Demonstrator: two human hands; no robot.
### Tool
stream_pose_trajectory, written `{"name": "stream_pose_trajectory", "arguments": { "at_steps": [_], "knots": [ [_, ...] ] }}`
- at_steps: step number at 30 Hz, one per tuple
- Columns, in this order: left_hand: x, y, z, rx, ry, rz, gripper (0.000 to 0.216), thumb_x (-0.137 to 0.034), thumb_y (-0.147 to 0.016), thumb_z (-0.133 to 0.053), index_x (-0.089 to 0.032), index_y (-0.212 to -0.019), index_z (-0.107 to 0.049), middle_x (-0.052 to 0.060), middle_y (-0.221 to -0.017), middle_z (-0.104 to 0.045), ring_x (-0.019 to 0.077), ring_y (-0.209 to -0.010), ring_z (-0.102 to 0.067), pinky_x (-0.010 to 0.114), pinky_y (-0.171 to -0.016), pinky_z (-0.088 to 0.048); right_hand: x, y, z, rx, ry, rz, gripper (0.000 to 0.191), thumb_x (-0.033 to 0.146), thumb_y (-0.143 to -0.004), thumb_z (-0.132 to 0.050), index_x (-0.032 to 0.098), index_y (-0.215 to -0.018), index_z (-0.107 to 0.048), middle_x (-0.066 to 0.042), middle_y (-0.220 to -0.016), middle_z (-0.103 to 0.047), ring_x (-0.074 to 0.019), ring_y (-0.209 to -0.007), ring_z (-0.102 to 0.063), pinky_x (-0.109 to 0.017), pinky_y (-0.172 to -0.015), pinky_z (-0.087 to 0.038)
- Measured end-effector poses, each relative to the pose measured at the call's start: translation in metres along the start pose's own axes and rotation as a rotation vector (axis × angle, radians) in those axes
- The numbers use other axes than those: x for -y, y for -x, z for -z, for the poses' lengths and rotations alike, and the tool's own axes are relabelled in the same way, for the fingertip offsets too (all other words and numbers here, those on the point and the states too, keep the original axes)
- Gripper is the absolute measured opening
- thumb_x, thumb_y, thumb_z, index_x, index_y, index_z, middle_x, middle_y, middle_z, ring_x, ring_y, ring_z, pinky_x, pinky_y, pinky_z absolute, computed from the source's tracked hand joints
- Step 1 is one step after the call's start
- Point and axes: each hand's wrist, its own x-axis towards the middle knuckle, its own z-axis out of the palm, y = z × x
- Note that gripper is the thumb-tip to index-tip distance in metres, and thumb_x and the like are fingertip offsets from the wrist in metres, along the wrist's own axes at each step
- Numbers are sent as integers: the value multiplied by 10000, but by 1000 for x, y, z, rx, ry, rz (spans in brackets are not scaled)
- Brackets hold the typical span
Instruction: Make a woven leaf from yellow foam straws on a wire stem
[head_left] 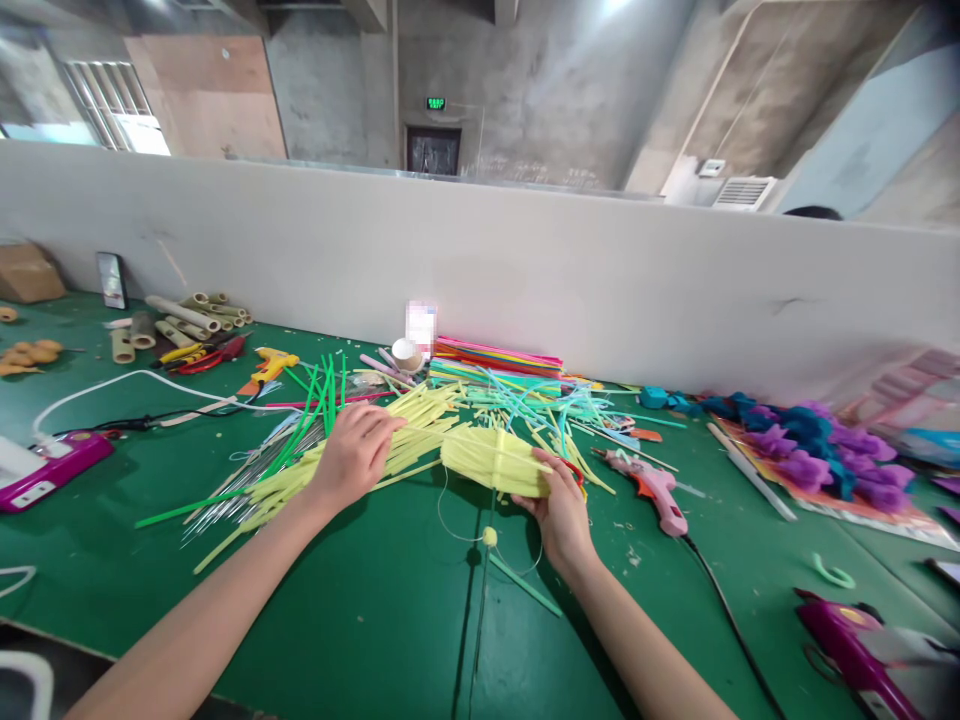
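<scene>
My right hand [559, 505] grips a flat bundle of pale yellow pipe cleaners [469, 460] by its right end, thumb and fingers on either side. A yellow band crosses the bundle's middle. Below it a small yellow ball [490, 537] sits on a thin upright wire stem [481, 600], with a fine wire looping out on both sides. My left hand [360, 448] is closed in a pinch to the left of the bundle, above loose yellow pipe cleaners [300, 480]. What its fingertips hold is too fine to make out.
A pink glue gun [660, 490] lies right, its cord running forward. Behind are bundled coloured pipe cleaners [499, 358] and a paper roll [406, 353]. Left are a yellow glue gun [274, 365], bamboo pieces [191, 318] and a purple power strip [56, 470]. Purple and blue fuzzy pieces [817, 450] lie right.
</scene>
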Motion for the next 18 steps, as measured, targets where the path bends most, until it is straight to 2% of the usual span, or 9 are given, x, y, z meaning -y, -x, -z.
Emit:
{"name": "stream_pose_trajectory", "arguments": {
  "at_steps": [5,10,18],
  "knots": [
    [10,0,4,-88,-23,69,205,-142,-878,-470,-216,-955,-644,60,-950,-707,242,-1017,-607,452,-1006,-405,1,0,0,-15,-26,-12,331,461,-756,-648,233,-995,-671,-22,-971,-684,-199,-786,-670,-302,-558,-599],
    [10,0,8,-178,-12,69,160,-134,-857,-485,-221,-861,-619,40,-849,-706,241,-991,-622,444,-983,-418,0,0,-1,-10,-34,-22,354,489,-771,-636,239,-1019,-674,-23,-976,-690,-209,-818,-678,-318,-594,-606],
    [8,0,7,-136,-10,100,167,-166,-826,-492,-235,-805,-642,38,-821,-722,251,-989,-642,470,-1012,-402,0,-1,0,1,-26,2,371,513,-759,-650,243,-1013,-673,-17,-1005,-680,-209,-861,-672,-313,-637,-605]
  ]
}}
